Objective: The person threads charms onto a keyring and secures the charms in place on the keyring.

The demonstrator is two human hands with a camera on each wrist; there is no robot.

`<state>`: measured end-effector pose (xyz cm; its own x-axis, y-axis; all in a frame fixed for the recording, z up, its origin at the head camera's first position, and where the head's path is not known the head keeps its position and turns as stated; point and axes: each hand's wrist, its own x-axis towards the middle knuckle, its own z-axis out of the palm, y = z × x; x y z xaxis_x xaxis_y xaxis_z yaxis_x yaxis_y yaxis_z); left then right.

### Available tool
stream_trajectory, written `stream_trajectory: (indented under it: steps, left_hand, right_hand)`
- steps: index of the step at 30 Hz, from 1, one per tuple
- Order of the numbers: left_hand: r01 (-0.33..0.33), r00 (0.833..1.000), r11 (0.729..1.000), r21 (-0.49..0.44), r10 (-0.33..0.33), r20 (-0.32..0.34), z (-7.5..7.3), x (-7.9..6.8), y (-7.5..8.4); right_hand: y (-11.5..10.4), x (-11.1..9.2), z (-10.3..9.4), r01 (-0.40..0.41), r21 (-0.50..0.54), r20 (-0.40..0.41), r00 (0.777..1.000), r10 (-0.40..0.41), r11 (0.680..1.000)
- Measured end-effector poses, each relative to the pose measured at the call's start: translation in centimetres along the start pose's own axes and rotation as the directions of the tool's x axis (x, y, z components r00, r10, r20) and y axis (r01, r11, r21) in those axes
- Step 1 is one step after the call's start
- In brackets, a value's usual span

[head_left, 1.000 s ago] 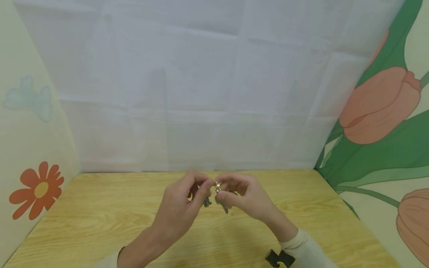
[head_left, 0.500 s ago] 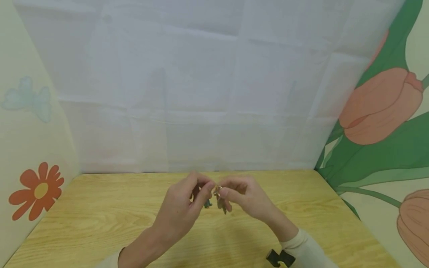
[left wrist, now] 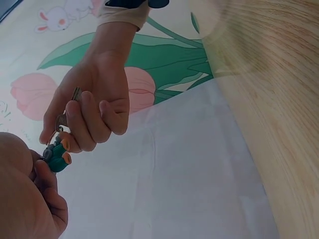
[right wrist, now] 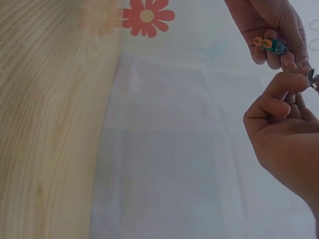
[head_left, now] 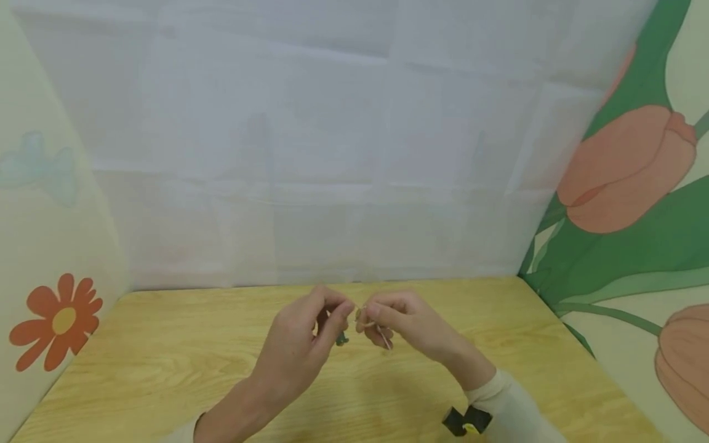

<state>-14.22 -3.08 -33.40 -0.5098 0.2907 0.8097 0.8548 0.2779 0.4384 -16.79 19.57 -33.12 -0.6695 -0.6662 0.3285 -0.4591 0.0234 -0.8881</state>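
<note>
Above the table, my left hand [head_left: 296, 338] pinches a key ring [left wrist: 52, 137] between thumb and forefinger. Below those fingers dangles a small teal figurine charm [left wrist: 57, 160] with orange feet, also visible in the right wrist view as a teal charm [right wrist: 277, 47]. Close by on the right, my right hand [head_left: 415, 326] has its thumb and curled fingers on a metal key [left wrist: 62, 120] attached to the ring. In the head view a thin key [head_left: 384, 338] sticks out below the right fingers. How many keys there are cannot be told.
A wood-grain table [head_left: 183, 369] lies beneath both hands. White cloth [head_left: 321, 154] hangs behind it, with flower-printed panels [head_left: 620, 178] on either side. A black wrist device [head_left: 467, 421] sits by the right sleeve [head_left: 509, 400].
The right thumb and fingers have shifted over the keys, and a key that hung down between the hands now slants to the right. My left hand stays nearly still.
</note>
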Motion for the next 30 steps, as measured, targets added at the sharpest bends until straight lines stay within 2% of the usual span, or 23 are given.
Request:
stream_trajectory:
  steps: [6,12,15,18,21,25,28,30]
  left_hand:
    - [-0.005,1.0,1.0,-0.017,0.005,0.017,0.0,0.0,0.2]
    - [0.003,1.0,1.0,-0.01,-0.003,0.02,0.2,-0.1,0.1]
    - [0.039,0.999,0.999,-0.035,-0.038,0.033,0.1,0.0,0.0]
    - [0.116,0.99,0.991,-0.072,-0.11,0.084,0.0,0.0,-0.2]
    - [0.217,0.968,0.972,-0.09,-0.202,0.15,0.0,0.1,-1.0]
    - [0.36,0.915,0.929,-0.087,-0.334,0.227,-0.2,0.3,-2.8]
    - [0.457,0.869,0.878,-0.139,-0.409,0.278,-0.3,0.2,-4.2]
    - [0.506,0.842,0.84,-0.197,-0.431,0.323,-0.3,0.2,-4.9]
  right_hand:
    - [0.5,0.0,-0.4,-0.043,0.104,0.04,0.998,0.039,0.994]
    - [1.1,0.0,-0.3,-0.077,0.09,0.079,0.994,0.07,0.993]
    - [1.0,0.1,-0.3,-0.089,0.068,0.07,0.994,0.084,0.994]
    - [0.7,0.0,-0.5,-0.106,0.042,0.052,0.993,0.104,0.994]
    - [0.7,0.0,-0.8,-0.129,0.015,0.025,0.991,0.128,0.992]
    - [0.9,0.0,-1.5,-0.149,-0.036,-0.025,0.989,0.148,0.988]
    - [1.0,-0.1,-2.1,-0.165,-0.085,-0.074,0.985,0.159,0.983]
    - [1.1,-0.2,-2.5,-0.183,-0.095,-0.109,0.979,0.172,0.979]
